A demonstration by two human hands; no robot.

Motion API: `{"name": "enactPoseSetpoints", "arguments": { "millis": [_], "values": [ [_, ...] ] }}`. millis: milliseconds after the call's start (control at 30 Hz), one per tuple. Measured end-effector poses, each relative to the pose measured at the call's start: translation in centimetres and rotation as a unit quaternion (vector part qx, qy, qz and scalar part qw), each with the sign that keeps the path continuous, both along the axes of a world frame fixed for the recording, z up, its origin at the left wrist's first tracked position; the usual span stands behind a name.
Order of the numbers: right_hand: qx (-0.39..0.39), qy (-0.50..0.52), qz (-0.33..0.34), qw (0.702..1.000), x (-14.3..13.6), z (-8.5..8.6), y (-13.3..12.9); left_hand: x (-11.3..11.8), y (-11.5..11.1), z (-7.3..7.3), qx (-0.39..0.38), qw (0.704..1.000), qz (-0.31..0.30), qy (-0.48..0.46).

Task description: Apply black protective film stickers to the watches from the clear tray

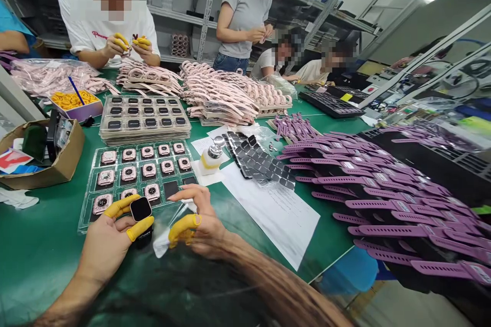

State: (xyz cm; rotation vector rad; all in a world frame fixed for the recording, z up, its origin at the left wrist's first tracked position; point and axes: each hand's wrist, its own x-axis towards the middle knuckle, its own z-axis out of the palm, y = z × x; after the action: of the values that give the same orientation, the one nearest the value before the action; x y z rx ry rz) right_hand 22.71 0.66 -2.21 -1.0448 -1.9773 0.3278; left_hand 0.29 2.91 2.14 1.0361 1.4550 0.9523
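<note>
My left hand (109,237), with yellow finger cots on its thumb and finger, is closed around a small square smartwatch body (141,209), dark screen up. A black piece with pale lettering (144,237) shows just below the watch. My right hand (203,222), also with a yellow finger cot, pinches a white wipe (161,245), slightly blurred, right of the watch. Behind both hands lies a clear plastic tray (89,184) of pink watch bodies, backs up, with sensors showing. Some compartments at its right front hold only dark pads (171,190).
Stacked trays of watch bodies (143,125), a pump bottle (211,156), black film sheets (261,161) and a paper (284,219) lie beyond. Purple straps (368,204) fill the right. A cardboard box (65,158) stands left. Co-workers (111,30) sit and stand behind.
</note>
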Motion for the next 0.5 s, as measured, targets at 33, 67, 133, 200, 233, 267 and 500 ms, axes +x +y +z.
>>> {"name": "enactPoseSetpoints", "arguments": {
  "millis": [33, 67, 133, 200, 233, 267, 500],
  "values": [
    [-0.015, 0.048, 0.017, 0.999, 0.2, 0.4, 0.0, 0.0, 0.0, -0.1, -0.015, 1.0, -0.008, -0.002],
    [-0.044, 0.104, 0.041, 0.993, 0.3, 0.8, 0.1, -0.1, 0.0, -0.2, -0.036, 0.999, -0.018, -0.01],
    [-0.125, 0.23, 0.104, 0.96, 0.5, 1.5, 0.3, -0.3, 0.0, -0.4, -0.051, 0.998, -0.027, -0.013],
    [-0.199, 0.327, 0.156, 0.911, 0.4, 1.8, 0.5, -0.5, -0.1, -0.6, -0.02, 0.999, -0.018, 0.025],
    [-0.223, 0.362, 0.164, 0.89, 0.2, 1.7, 0.6, -0.6, -0.2, -0.7, 0.005, 0.998, -0.011, 0.06],
    [-0.242, 0.387, 0.163, 0.875, 0.0, 1.6, 0.6, -0.6, -0.4, -0.7, 0.031, 0.994, -0.006, 0.102],
    [-0.324, 0.409, 0.162, 0.837, -1.9, 0.2, 0.7, 1.2, -2.6, -0.3, 0.101, 0.988, -0.025, 0.109]
  ]
}}
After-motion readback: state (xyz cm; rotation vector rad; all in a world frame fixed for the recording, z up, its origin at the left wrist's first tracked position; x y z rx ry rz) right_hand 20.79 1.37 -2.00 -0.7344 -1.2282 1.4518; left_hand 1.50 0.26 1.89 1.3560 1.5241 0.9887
